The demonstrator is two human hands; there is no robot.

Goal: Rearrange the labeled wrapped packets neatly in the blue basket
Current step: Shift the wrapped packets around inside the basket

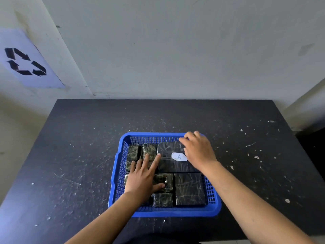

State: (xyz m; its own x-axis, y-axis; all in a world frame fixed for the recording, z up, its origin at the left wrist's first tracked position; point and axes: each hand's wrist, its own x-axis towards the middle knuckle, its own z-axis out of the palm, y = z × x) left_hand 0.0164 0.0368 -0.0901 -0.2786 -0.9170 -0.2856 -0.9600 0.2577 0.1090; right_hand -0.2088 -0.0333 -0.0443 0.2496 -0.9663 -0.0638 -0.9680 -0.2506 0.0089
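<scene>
We see the blue basket [121,166] at lower centre of the frame on the dark speckled table [70,138], packed with dark film-wrapped packets. The big packet [168,166] with a white label [179,157] marked "A" fills the upper right of the basket; another large packet [190,189] sits directly below it. Smaller packets [133,152] line the left side and bottom middle. Left hand [143,176] lies flat, fingers spread, on the small packets, fingertips touching the A packet's left edge. Right hand [197,148] rests on the A packet's upper right corner, fingers curled at the basket's far rim; we can't tell whether it's gripping. A recycling sign [26,60] is on the wall at upper left.
</scene>
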